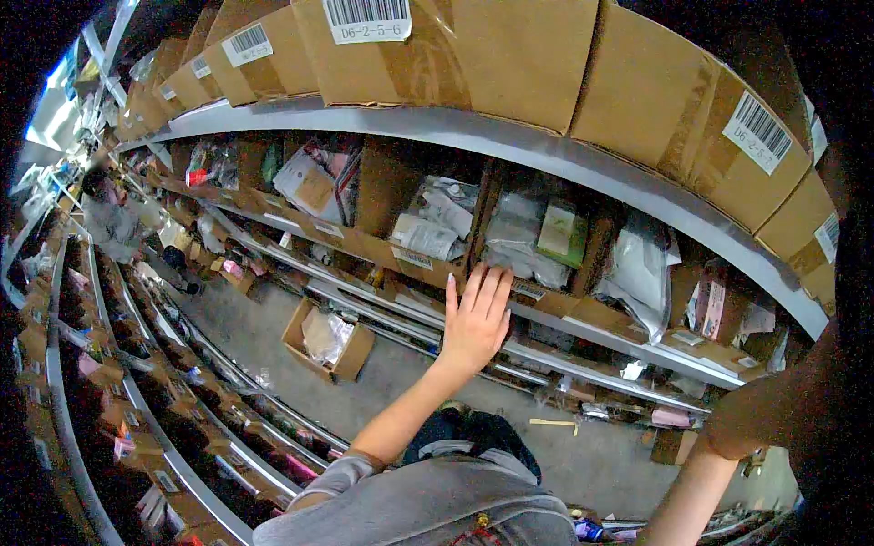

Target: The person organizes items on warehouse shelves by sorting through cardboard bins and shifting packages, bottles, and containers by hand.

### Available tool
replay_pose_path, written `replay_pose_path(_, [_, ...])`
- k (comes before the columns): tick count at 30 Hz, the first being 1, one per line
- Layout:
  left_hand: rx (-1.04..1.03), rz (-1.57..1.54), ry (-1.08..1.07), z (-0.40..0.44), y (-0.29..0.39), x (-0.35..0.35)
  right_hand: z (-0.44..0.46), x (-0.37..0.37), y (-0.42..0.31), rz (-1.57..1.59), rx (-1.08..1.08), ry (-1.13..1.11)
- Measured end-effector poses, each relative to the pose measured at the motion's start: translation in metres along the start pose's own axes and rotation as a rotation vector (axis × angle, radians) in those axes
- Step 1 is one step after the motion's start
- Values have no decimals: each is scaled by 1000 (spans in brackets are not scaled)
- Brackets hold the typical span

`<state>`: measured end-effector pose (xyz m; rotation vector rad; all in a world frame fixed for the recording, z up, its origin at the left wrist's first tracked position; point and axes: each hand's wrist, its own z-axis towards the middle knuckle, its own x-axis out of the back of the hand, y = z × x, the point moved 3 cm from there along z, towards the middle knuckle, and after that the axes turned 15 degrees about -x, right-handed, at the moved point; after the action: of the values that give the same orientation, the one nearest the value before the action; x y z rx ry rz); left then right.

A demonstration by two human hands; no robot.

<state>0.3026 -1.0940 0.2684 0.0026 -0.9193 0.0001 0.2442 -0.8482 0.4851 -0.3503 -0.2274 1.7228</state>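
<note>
My left hand (477, 314) reaches forward to the shelf, its fingers stretched out over the front lip of an open cardboard bin (537, 293). Nothing is held in it. Behind the fingertips, that bin contains clear plastic packets (514, 232) and a green and cream packet (562, 233). The bin to its left holds white plastic-wrapped packages (439, 218). On the right side, my right forearm (696, 487) rises toward the camera; the right hand (774, 396) is a dark shape close to the lens, its fingers not distinguishable.
Labelled cardboard boxes (519, 64) line the shelf above a grey metal beam (437, 125). A silver-white bag (637, 273) hangs over another bin's front. On the aisle floor stands an open carton (350, 359) with plastic-wrapped contents. More shelving (137, 391) runs along the left. Another person (114, 218) is farther down the aisle.
</note>
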Motion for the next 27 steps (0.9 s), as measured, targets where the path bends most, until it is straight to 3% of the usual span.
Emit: replay_pose_path(27, [-32, 15, 32, -3, -4, -4, 3, -15, 1, -13, -18, -121])
